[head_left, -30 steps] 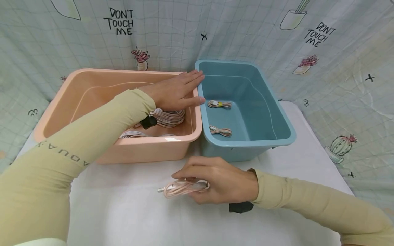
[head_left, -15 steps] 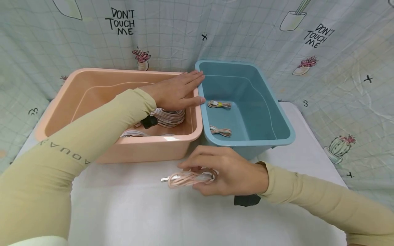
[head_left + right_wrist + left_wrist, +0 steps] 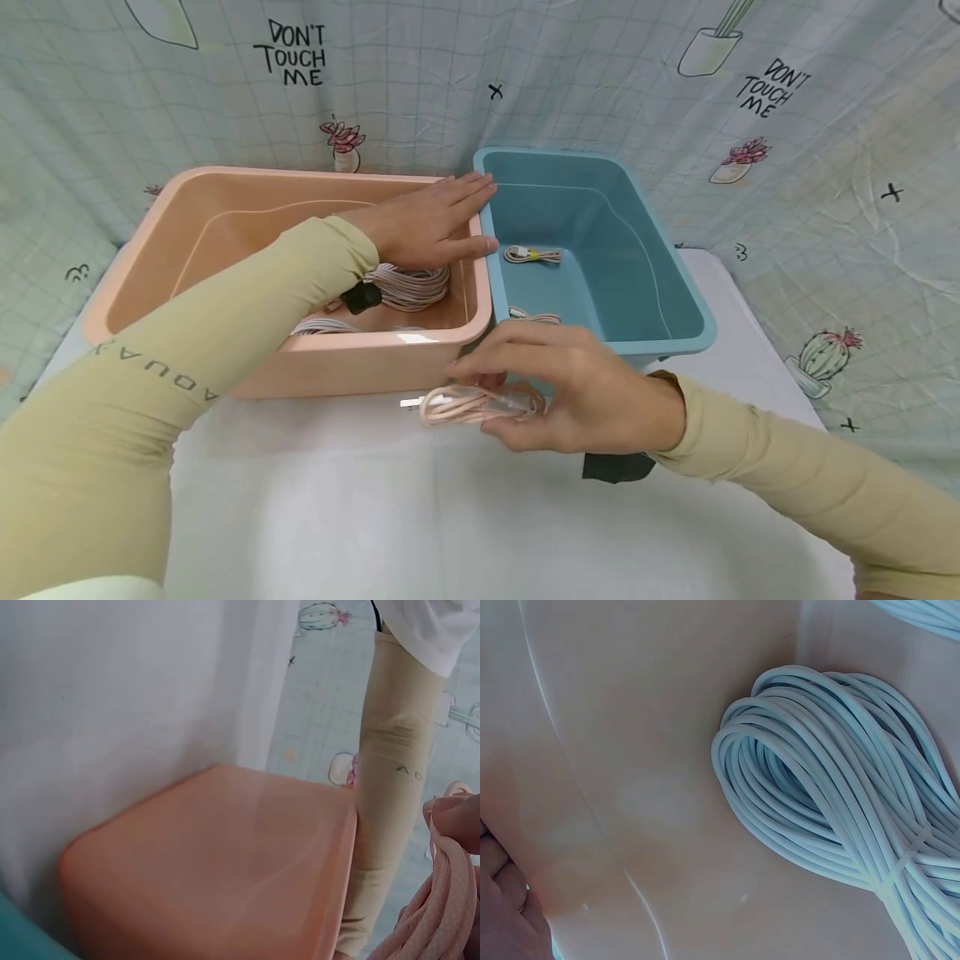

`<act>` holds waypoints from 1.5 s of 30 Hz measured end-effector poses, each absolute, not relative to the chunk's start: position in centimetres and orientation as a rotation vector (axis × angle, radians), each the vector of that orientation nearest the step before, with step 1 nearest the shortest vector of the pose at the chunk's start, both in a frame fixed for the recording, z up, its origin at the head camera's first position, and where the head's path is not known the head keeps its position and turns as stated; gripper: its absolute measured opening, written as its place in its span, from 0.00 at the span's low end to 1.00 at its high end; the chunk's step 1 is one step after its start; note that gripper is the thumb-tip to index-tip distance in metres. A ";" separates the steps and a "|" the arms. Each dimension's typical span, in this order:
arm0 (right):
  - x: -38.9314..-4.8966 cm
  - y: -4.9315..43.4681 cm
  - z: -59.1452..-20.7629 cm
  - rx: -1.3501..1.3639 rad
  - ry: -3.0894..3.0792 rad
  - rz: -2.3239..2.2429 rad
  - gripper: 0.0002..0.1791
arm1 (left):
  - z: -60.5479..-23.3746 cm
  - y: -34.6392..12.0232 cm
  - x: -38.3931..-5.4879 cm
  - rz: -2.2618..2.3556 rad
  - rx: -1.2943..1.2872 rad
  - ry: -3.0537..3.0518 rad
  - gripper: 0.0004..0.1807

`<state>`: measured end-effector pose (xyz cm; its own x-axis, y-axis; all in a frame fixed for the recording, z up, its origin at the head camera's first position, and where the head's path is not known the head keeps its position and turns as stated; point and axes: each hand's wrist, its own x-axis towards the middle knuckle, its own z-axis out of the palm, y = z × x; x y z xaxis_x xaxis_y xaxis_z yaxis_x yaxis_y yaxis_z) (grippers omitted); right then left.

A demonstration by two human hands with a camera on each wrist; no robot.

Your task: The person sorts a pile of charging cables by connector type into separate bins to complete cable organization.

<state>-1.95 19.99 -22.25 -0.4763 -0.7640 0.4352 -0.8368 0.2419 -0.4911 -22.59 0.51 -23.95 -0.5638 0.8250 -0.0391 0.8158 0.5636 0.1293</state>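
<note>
My right hand (image 3: 581,387) pinches a coiled pale pink USB cable (image 3: 452,406) between thumb and fingers, just in front of the blue bin (image 3: 667,345). The metal plug points left. In the right wrist view the braided loops of the cable (image 3: 450,881) hang below the fingers. My left hand (image 3: 427,218) lies flat over the right rim of the peach bin (image 3: 352,367), fingertips at the blue bin's edge. Beneath it a big bundle of pale cord (image 3: 414,289) lies inside the peach bin; the left wrist view shows this cord (image 3: 802,765) tied at its waist.
Within the blue bin lie a coiled cable with a yellow band (image 3: 533,254) and another coiled cable (image 3: 535,315), partly covered by my right hand. A further light coil (image 3: 324,326) sits in the peach bin. Both bins stand side by side on a white-covered table (image 3: 322,500).
My right hand, with the USB cable, has moved up and to the right, towards the blue bin's front wall. My left hand stays in place.
</note>
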 end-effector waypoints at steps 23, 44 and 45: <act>-5.1 22.0 -19.6 1.361 -2.301 0.954 0.22 | -24.1 0.4 -22.8 0.184 1.428 2.685 0.46; -8.5 24.2 -18.3 1.179 -2.359 0.934 0.19 | -24.0 0.4 -22.8 0.177 1.447 2.689 0.44; -8.7 24.3 -18.3 1.169 -2.363 0.937 0.19 | -24.1 0.4 -22.8 0.185 1.436 2.689 0.45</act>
<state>-8.72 24.32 -18.31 -0.6026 -0.5722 0.5562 -0.7979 0.4432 -0.4086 -22.78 0.44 -24.05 -0.5547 0.8318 -0.0197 0.8212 0.5512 0.1476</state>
